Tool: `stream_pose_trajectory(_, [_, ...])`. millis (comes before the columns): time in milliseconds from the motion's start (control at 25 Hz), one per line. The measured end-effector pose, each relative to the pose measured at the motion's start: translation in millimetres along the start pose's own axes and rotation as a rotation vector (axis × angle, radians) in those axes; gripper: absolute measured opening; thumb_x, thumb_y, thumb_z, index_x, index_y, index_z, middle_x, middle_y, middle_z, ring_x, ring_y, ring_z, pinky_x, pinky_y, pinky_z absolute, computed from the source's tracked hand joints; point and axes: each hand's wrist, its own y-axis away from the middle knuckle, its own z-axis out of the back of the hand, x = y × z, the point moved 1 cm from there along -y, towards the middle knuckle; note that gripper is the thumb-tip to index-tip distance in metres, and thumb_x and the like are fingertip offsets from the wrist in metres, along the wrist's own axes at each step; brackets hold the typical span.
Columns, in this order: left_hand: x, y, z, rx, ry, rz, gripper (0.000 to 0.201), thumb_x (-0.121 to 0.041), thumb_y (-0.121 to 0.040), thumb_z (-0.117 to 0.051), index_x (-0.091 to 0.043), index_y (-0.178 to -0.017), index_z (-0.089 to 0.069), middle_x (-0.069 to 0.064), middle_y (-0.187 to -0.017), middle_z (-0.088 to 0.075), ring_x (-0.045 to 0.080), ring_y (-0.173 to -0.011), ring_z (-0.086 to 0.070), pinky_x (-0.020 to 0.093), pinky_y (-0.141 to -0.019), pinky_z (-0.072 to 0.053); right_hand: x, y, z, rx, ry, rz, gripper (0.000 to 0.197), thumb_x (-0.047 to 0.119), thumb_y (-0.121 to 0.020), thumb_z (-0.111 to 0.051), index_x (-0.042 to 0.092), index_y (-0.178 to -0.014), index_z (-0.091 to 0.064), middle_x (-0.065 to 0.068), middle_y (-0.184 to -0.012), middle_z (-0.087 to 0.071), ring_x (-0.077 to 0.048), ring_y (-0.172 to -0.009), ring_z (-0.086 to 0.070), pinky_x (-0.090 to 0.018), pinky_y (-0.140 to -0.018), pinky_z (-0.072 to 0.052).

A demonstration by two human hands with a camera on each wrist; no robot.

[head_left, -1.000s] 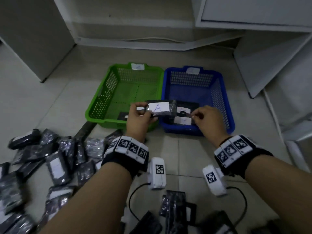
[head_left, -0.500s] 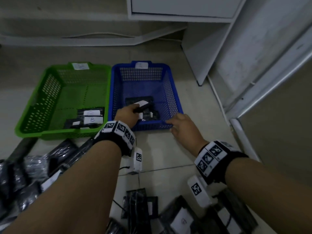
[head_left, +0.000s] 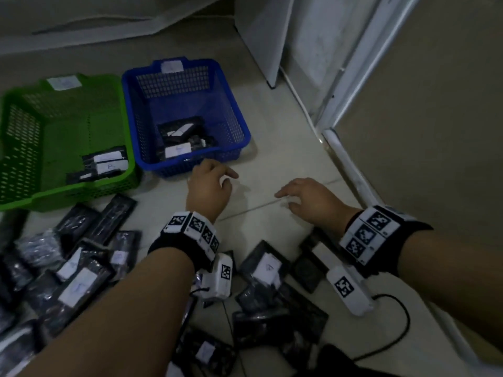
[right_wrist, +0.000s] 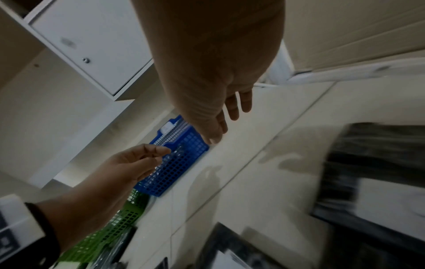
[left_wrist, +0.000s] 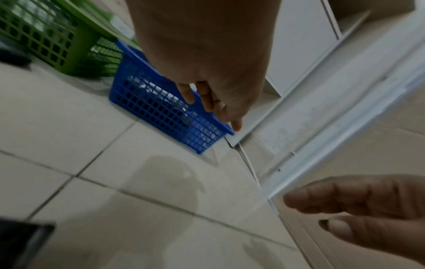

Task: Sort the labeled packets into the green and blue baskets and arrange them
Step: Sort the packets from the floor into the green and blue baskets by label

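Head view, hands: the left hand point(head_left: 209, 186) is hovering over the floor point(head_left: 283, 164) just in front of the blue basket point(head_left: 239, 123), fingers loosely bent, holding nothing. The right hand point(head_left: 307, 198) is hovering beside it, fingers relaxed, also holding nothing.
Head view, packets: some are lying inside the blue basket point(head_left: 179, 137) just beyond the left hand, others in the green basket point(head_left: 24, 197) further to its left. Many unsorted packets point(head_left: 79, 278) are lying on the floor behind both hands.
Left wrist view: the left hand point(left_wrist: 214, 87) is hanging loose and holding nothing above the tiles, the blue basket point(left_wrist: 161, 112) directly beyond its fingers.
Right wrist view: the right hand point(right_wrist: 220, 109) is spreading relaxed fingers; a packet point(right_wrist: 372, 163) is lying below it, blurred.
Risk: the labels are looking small and dim, so I think a letter can be misread and a packet put in the wrong basket. The wrap is looking glossy, so a packet may slip from a loose grip.
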Motion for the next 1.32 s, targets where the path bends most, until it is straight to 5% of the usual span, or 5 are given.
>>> stream_pose_trajectory(440, [-89,75,-83,0.698,-0.06,-0.065,0.022,-0.017,-0.083,-0.059,-0.021,-0.103,-0.069,0.002,-0.104,-0.065,0.018,-0.096,-0.061,0.021,-0.084,-0.042,-78,106,-41,0.19,0.205,-0.385,0.106,0.041,-0.061,-0.083,0.028,-0.146,-0.021,-0.016,-0.132,-0.032,-0.038,-0.121,-0.04,-0.05,-0.096,-0.046])
stream_pose_trajectory(720, [-107,102,-120,0.645,-0.487,0.028,0.058,-0.058,-0.068,-0.066,-0.023,-0.109,-0.045,-0.006,-0.101,-0.061,0.02,-0.095,-0.06,0.039,-0.088,-0.032,-98,102,-41,0.055,0.177,-0.329,0.052,0.027,-0.073,-0.074,0.006,-0.114,-0.051,-0.009,-0.105,-0.037,-0.031,-0.108,-0.043,-0.032,-0.085,-0.04])
stream_pose_trajectory(1040, [-112,82,-126,0.819,-0.462,0.179,0.04,-0.05,-0.075,-0.067,-0.026,-0.106,-0.062,-0.004,-0.107,-0.063,0.018,-0.106,-0.056,0.038,-0.095,-0.029,-106,96,-14,-0.043,-0.326,-0.469,0.026,0.022,-0.094,-0.053,0.002,-0.11,-0.055,-0.012,-0.101,-0.059,-0.026,-0.094,-0.057,-0.03,-0.076,-0.043])
stream_pose_trajectory(1160, [-103,48,-97,0.709,-0.258,0.248,0.021,-0.048,-0.073,-0.069,-0.032,-0.084,-0.061,-0.005,-0.102,-0.063,0.017,-0.105,-0.057,0.034,-0.095,-0.04,-93,77,1,-0.128,-0.608,-0.472,0.015,0.02,-0.093,-0.054,0.008,-0.1,-0.059,-0.018,-0.104,-0.064,-0.033,-0.097,-0.063,-0.049,-0.088,-0.052])
stream_pose_trajectory(1320, [-72,8,-33,0.54,-0.21,0.221,0.019,-0.044,-0.072,-0.07,-0.03,-0.079,-0.06,-0.005,-0.094,-0.067,0.016,-0.09,-0.06,0.029,-0.076,-0.049,-48,35,13,-0.117,-0.901,-0.452,0.009,0.009,-0.095,-0.051,0.006,-0.101,-0.057,-0.02,-0.095,-0.061,-0.033,-0.08,-0.064,-0.048,-0.069,-0.058])
